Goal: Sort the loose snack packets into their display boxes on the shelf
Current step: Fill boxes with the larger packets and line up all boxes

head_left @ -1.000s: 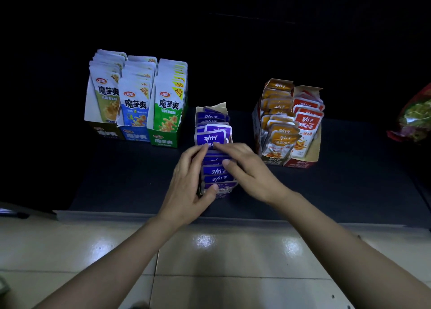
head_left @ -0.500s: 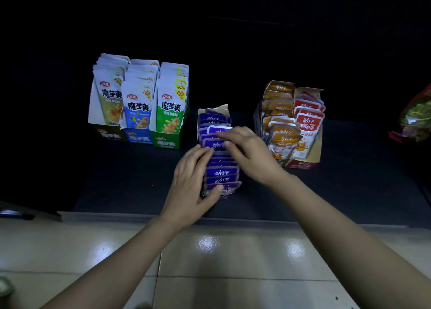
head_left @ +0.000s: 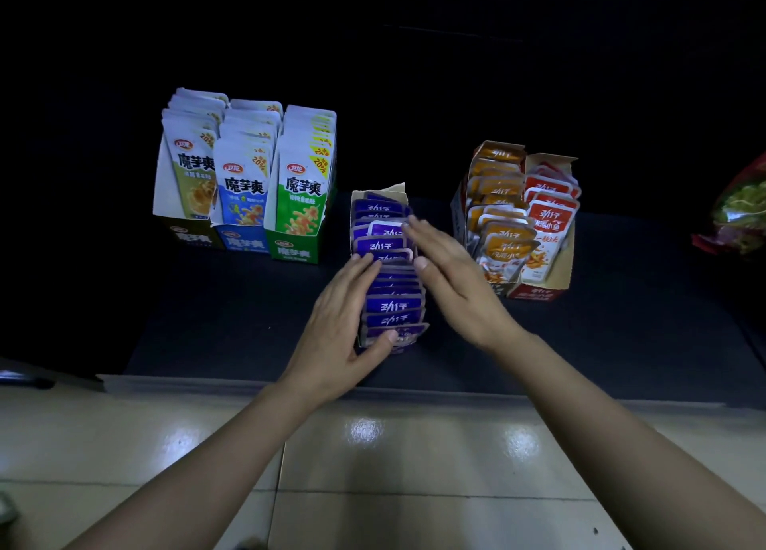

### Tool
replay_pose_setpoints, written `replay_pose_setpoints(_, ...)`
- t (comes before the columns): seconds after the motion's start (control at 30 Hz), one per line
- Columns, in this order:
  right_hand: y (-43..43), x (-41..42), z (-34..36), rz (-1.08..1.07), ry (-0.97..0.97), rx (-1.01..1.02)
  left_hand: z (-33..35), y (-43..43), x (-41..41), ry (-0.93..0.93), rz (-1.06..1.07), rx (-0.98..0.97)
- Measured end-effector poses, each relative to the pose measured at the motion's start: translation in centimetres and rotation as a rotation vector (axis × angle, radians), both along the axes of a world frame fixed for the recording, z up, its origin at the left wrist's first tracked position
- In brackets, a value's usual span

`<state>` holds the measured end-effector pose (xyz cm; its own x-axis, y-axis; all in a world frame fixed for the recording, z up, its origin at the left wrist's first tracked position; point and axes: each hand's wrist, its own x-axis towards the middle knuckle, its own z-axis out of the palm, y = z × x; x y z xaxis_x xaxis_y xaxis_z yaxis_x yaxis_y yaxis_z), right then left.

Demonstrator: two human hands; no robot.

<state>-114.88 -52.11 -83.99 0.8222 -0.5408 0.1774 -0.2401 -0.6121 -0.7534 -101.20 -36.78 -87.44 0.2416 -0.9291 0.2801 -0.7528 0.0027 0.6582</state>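
Purple packets (head_left: 390, 296), centre frame: squaring step, apparently. Left hand (head_left: 344, 325), right hand (head_left: 454, 278) flank row, grip flat, nothing held. Next: even inward press.

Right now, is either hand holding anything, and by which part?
Nothing is gripped. The left hand braces the purple packets: straight fingers on the row's left side, thumb against its front. The right hand lies open along the right side.
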Motion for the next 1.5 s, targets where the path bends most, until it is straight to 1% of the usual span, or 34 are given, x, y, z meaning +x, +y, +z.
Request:
replay_pose_setpoints(0.07,0.0,-0.2,0.0,-0.008,0.059,0.069,-0.1,0.0,0.0,0.017,0.001,-0.006)
replay_pose_setpoints(0.13,0.7,-0.4,-0.6,0.012,0.127,0.189,-0.1,-0.1,0.0,0.053,-0.005,-0.029)
replay_pose_setpoints(0.3,1.6,-0.1,-0.3,0.018,-0.034,0.391,-0.3,-0.3,-0.3,0.122,0.005,-0.047)
replay_pose_setpoints(0.43,1.7,0.6,-0.1,-0.015,-0.096,0.459,-0.3,-0.3,-0.4,0.100,0.024,-0.069)
replay_pose_setpoints(0.5,1.5,0.4,-0.2,-0.028,-0.105,0.449,-0.3,-0.3,-0.4,0.084,0.043,-0.082)
replay_pose_setpoints(0.6,1.4,0.2,-0.3,-0.041,-0.068,0.436,-0.4,-0.4,-0.4,0.081,0.056,-0.080)
replay_pose_setpoints(0.67,1.8,0.4,-0.5,-0.046,-0.035,0.372,-0.6,-0.5,-0.5,0.103,0.058,-0.063)
replay_pose_setpoints(0.73,1.9,0.5,-0.5,-0.046,-0.026,0.354,-0.8,-0.6,-0.6,0.146,0.047,-0.047)
replay_pose_setpoints(0.8,1.8,0.2,-0.5,-0.058,-0.041,0.399,-0.8,-0.6,-0.6,0.164,0.036,-0.043)
replay_pose_setpoints(0.9,1.5,-0.3,-0.4,-0.049,-0.067,0.493,-0.7,-0.7,-0.3,0.137,0.050,-0.065)
replay_pose_setpoints(1.0,0.9,-0.1,-0.2,-0.081,-0.122,0.442,-0.6,-0.9,-0.3,0.178,0.048,-0.081)
replay_pose_setpoints(1.03,0.8,0.1,0.1,-0.099,-0.120,0.462,-0.6,-0.8,-0.3,0.197,0.046,-0.079)
replay_pose_setpoints(1.13,1.1,1.0,0.6,-0.062,-0.109,0.595,-0.7,-0.8,-0.4,0.234,0.020,-0.079)
replay_pose_setpoints(1.23,2.1,1.6,0.9,-0.003,-0.096,0.526,-0.5,-0.8,-0.4,0.304,-0.005,-0.075)
replay_pose_setpoints(1.33,1.3,1.2,0.6,-0.003,-0.089,0.423,-0.4,-0.8,-0.5,0.282,-0.001,-0.070)
replay_pose_setpoints(1.4,0.9,0.8,0.4,0.000,-0.067,0.410,-0.4,-0.7,-0.6,0.287,0.010,-0.062)
replay_pose_setpoints(1.5,1.3,1.3,0.4,0.030,-0.115,0.358,-0.5,-0.9,-0.6,0.284,0.026,-0.067)
